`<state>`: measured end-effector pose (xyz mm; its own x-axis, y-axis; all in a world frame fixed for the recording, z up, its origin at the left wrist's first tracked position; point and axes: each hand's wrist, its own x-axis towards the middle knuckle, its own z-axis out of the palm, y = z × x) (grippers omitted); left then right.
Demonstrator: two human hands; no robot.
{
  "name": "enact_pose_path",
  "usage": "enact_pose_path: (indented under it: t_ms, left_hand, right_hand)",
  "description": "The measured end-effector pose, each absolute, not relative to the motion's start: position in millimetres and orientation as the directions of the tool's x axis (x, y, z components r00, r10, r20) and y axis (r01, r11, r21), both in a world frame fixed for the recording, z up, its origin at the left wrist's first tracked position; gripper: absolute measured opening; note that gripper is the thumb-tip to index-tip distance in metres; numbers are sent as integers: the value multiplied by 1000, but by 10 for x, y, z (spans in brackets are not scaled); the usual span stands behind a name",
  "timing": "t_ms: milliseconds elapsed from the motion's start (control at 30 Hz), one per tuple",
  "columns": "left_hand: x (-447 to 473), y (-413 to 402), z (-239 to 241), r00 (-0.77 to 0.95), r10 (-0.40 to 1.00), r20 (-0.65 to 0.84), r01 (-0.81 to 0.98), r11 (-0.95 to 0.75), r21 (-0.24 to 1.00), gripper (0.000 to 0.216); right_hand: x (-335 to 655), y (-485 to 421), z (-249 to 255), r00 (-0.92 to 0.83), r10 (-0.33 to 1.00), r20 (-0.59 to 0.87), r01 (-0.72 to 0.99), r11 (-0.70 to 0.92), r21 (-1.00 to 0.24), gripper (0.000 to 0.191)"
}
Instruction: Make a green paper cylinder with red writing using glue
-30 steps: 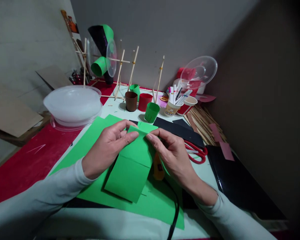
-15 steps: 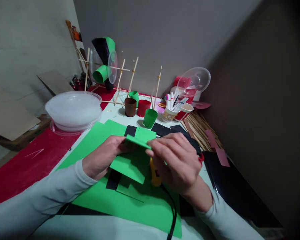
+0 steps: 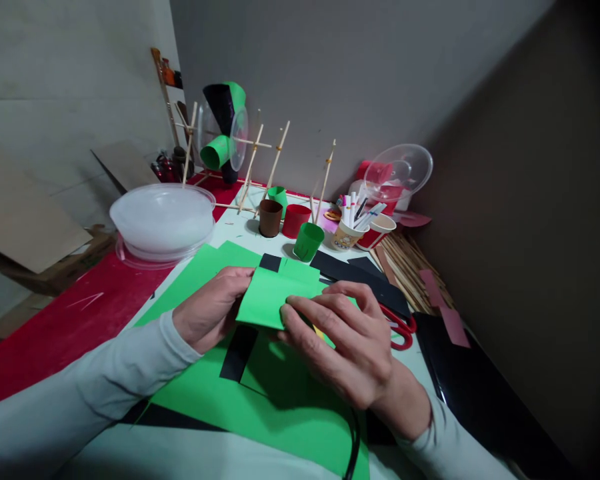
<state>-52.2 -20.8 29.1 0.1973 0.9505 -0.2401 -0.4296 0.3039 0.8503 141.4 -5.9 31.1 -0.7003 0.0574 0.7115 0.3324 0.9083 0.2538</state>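
A small piece of green craft paper (image 3: 273,297) is held up between both hands, its broad face turned toward me. My left hand (image 3: 217,303) pinches its left edge. At the lower right edge, my right hand (image 3: 345,333) grips it with the fingertips. Below lies a large green sheet (image 3: 190,393), with a black strip (image 3: 239,353) and another green piece on top. A yellow part of a tool (image 3: 319,332) shows behind my right fingers; most of it is hidden, and a black cord (image 3: 353,440) runs below. Red-handled scissors (image 3: 403,330) lie right of my right hand.
Behind stand paper cups in brown (image 3: 270,219), red (image 3: 296,220) and green (image 3: 309,241), stick frames (image 3: 275,160) and a marker cup (image 3: 347,235). Stacked plastic lids (image 3: 163,217) sit at left. Wooden sticks (image 3: 415,267) and a black panel (image 3: 480,393) lie at right.
The green piece has tilted from nearly edge-on to face me. My right hand has shifted down along its edge. The view has moved slightly, and more of the scissors shows.
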Motion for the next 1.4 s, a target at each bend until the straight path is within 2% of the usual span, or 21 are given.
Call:
enact_pose_path:
  t_ms: [67, 167, 300, 500, 667, 800, 933, 1000, 1100, 1133, 1200, 1267, 1333, 1400]
  left_hand:
    - [-536, -209, 307, 186, 954, -235, -440, 295, 848, 22]
    - [-565, -236, 319, 180, 958, -224, -476, 284, 832, 12]
    - [-592, -258, 303, 151, 967, -206, -500, 254, 828, 25]
    - [-598, -218, 263, 17, 979, -204, -340, 198, 919, 23]
    - [-608, -215, 255, 31, 974, -225, -309, 224, 925, 21]
    - [-616, -227, 240, 38, 979, -199, -264, 202, 943, 16]
    - [-606, -227, 237, 101, 968, -231, -317, 251, 914, 16]
    - [-596, -226, 243, 164, 951, -261, -333, 302, 893, 25]
    - [-582, -236, 258, 240, 927, -288, -270, 349, 897, 54]
    - [-578, -243, 264, 230, 933, -278, -226, 329, 917, 57]
    - [-566, -260, 279, 161, 964, -213, -108, 232, 967, 51]
    - [-551, -276, 291, 104, 985, -141, 2, 141, 990, 41]
    - [-540, -291, 293, 85, 990, -110, 58, 106, 993, 37]
    - [-537, -305, 285, 71, 991, -114, 68, 110, 992, 35]
  right_hand:
    - [1411, -49, 308, -698, 67, 713, 331, 913, 238, 9]
    - [1414, -36, 309, -712, 86, 697, 336, 913, 230, 12]
    - [1413, -29, 289, -734, 110, 670, 353, 904, 239, 15]
    - [1377, -39, 250, -744, 139, 654, 345, 917, 198, 12]
    - [1366, -28, 250, -756, 145, 639, 336, 923, 188, 16]
    - [1361, -28, 229, -730, 204, 653, 342, 935, 90, 12]
    - [1355, -26, 221, -688, 254, 680, 343, 939, -4, 13]
    - [1361, -20, 233, -627, 306, 717, 357, 930, -85, 15]
    - [1380, 0, 266, -429, 525, 735, 372, 844, -385, 16]
    - [1388, 10, 278, -359, 609, 707, 368, 789, -492, 17]
    - [1398, 31, 301, -248, 768, 591, 333, 640, -693, 21]
    - [1399, 49, 319, -210, 873, 440, 253, 483, -838, 25]
    - [1392, 58, 335, -213, 926, 313, 147, 347, -926, 29]
    - [1385, 61, 346, -230, 937, 264, 90, 290, -953, 31]
